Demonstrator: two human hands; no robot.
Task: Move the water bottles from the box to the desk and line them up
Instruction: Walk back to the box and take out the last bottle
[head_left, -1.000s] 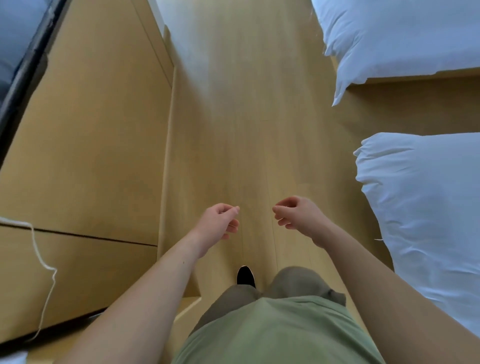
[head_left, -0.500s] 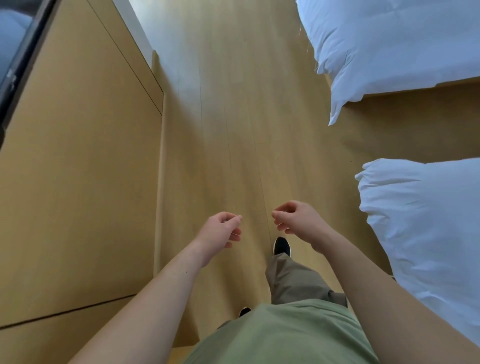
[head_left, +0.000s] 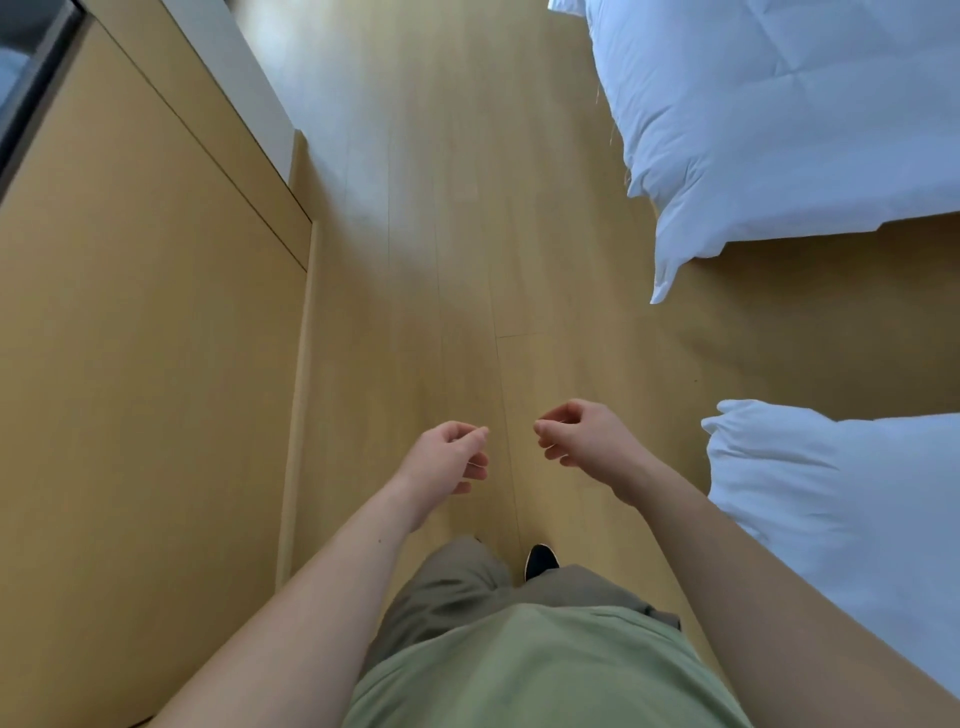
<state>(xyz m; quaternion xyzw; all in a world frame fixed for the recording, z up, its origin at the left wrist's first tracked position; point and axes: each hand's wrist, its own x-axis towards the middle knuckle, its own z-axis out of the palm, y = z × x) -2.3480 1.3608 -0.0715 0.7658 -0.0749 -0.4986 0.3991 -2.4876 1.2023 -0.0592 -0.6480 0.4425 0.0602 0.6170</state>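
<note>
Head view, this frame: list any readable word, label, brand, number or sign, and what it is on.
None: no readable text anywhere in this view. The wooden cabinet front, the wooden floor, the white duvets, the green shirt and the black shoe show no print. Left hand and right hand hold nothing.

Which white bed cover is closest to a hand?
The lower white cover, beside the right hand. The other cover lies farther up the floor, well away from both hands.

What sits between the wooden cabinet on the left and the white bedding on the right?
In the head view, bare wood floor runs between the cabinet and the bedding; lower down, the empty left hand and right hand hang over it.
</note>
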